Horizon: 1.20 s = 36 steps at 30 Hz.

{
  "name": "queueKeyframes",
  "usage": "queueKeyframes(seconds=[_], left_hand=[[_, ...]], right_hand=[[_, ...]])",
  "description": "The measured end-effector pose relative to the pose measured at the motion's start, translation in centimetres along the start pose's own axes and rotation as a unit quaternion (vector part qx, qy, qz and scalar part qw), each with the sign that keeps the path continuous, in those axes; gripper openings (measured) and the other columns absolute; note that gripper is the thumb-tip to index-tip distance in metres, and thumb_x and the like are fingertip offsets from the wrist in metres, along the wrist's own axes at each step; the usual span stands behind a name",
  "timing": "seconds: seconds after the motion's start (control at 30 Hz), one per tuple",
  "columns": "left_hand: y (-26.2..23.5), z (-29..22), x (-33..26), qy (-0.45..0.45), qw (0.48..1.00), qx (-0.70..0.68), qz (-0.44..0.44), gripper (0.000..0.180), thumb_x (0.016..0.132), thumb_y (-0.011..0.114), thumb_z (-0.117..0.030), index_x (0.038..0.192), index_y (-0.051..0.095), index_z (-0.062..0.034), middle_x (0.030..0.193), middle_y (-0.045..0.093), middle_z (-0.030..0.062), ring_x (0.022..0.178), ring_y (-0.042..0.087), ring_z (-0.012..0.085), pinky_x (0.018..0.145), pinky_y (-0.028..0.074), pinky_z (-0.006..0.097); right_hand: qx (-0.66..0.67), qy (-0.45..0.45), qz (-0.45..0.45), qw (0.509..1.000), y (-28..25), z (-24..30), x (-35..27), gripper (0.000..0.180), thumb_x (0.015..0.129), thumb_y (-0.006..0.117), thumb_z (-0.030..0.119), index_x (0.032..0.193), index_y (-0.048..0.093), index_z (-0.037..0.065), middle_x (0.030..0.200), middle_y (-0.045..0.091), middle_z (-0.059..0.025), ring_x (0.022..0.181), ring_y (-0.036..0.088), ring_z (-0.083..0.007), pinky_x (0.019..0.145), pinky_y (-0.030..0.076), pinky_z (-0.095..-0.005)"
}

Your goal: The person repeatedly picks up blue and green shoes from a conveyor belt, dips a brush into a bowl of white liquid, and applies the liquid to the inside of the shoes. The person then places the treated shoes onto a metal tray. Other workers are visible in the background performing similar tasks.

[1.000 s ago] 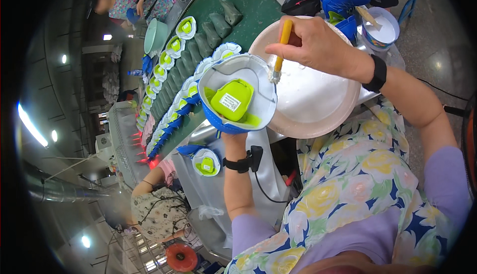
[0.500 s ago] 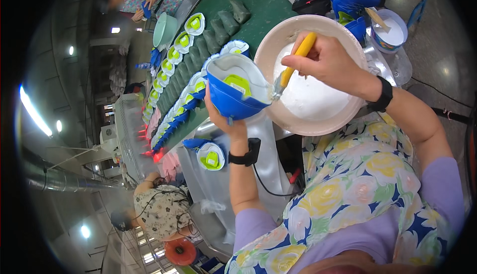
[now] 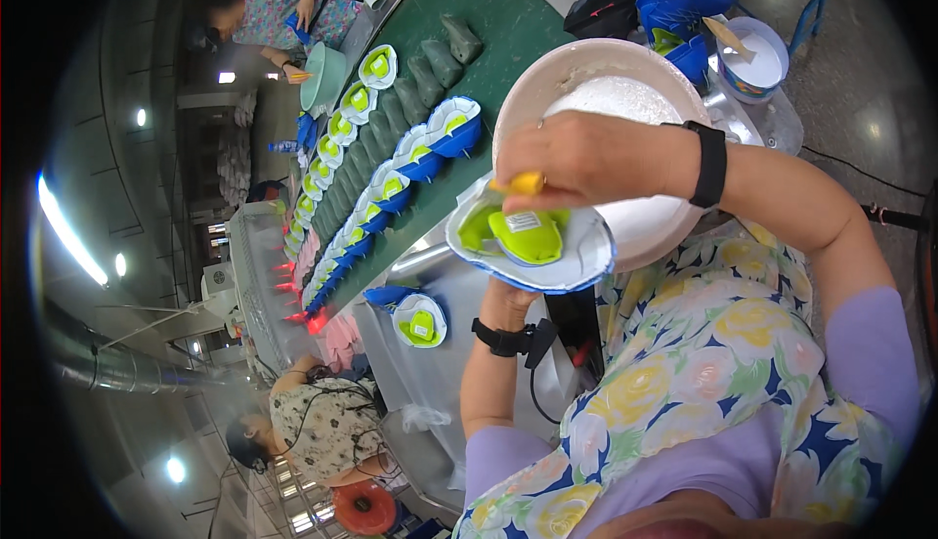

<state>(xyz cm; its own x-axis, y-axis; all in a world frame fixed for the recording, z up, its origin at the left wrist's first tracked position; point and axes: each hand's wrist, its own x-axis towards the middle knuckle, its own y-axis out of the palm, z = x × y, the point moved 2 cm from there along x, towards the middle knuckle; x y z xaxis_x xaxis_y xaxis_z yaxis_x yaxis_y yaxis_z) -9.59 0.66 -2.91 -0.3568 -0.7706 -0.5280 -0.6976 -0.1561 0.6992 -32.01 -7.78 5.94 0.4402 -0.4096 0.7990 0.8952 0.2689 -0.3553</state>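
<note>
My left hand (image 3: 512,302) is closed under a blue shoe upper (image 3: 586,244), mostly hidden by it. The upper is turned with its opening up, showing a whitish inner rim and a lime-green lining with a small label. Over its far edge, my right hand (image 3: 584,160) is closed round a brush with a yellow handle (image 3: 524,183); the bristles are hidden behind the hand and the upper. Just behind and right of the upper stands a large pale pink basin (image 3: 535,68) of white liquid (image 3: 625,99), partly covered by my right forearm.
A green conveyor belt (image 3: 503,16) carries rows of similar uppers (image 3: 457,127) and dark grey foot-shaped lasts (image 3: 445,62). Another upper (image 3: 422,322) lies on the metal table to the left. A white-filled tub (image 3: 757,60) with a brush stands at right. Two other people work nearby.
The upper has moved right and tipped so its opening faces me more. My right hand has come left from over the basin, bringing the brush to the upper's far edge.
</note>
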Motion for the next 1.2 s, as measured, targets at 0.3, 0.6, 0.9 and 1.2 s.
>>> queueKeyframes(seconds=[0.3,0.6,0.9,1.2], left_hand=[[-0.8,-4.1,-0.6,0.205,0.968,0.138,-0.034,0.047,0.098,0.055,-0.038,0.133,0.055,-0.0065,0.129,0.061,0.0113,0.111,0.064,0.0263,0.097,0.054,0.043],[-0.1,-4.4,-1.3,0.248,0.947,0.204,-0.024,0.049,0.098,0.056,-0.035,0.138,0.051,-0.0085,0.13,0.061,0.0107,0.113,0.064,0.026,0.095,0.055,0.045],[-4.2,-9.6,0.6,0.344,0.882,0.286,-0.148,0.038,0.099,0.055,-0.029,0.133,0.052,-0.0119,0.115,0.066,0.0096,0.091,0.066,0.0228,0.073,0.055,0.038],[-9.2,-16.4,16.7,0.258,0.91,0.292,-0.144,0.028,0.102,0.053,-0.021,0.128,0.054,-0.0122,0.116,0.066,0.0097,0.101,0.065,0.025,0.083,0.055,0.04]], right_hand=[[0.016,0.285,0.098,0.954,-2.8,-1.3,-2.7,0.025,0.087,0.075,0.023,0.095,0.063,0.003,0.074,0.065,-0.0124,0.064,0.063,-0.027,0.061,0.05,-0.033],[-0.037,0.003,0.026,0.999,-2.1,-0.4,-1.4,0.019,0.094,0.064,0.023,0.099,0.058,0.005,0.089,0.063,-0.0129,0.08,0.064,-0.0324,0.067,0.051,-0.0403],[-0.011,0.163,-0.012,0.986,-5.0,0.1,-6.0,0.021,0.087,0.073,0.016,0.099,0.061,0.003,0.089,0.065,-0.0127,0.082,0.066,-0.0311,0.072,0.052,-0.0381],[0.028,0.345,-0.108,0.932,-2.9,-0.5,-13.7,0.02,0.088,0.074,0.014,0.101,0.063,0.004,0.095,0.068,-0.0121,0.087,0.068,-0.026,0.078,0.053,-0.034]])
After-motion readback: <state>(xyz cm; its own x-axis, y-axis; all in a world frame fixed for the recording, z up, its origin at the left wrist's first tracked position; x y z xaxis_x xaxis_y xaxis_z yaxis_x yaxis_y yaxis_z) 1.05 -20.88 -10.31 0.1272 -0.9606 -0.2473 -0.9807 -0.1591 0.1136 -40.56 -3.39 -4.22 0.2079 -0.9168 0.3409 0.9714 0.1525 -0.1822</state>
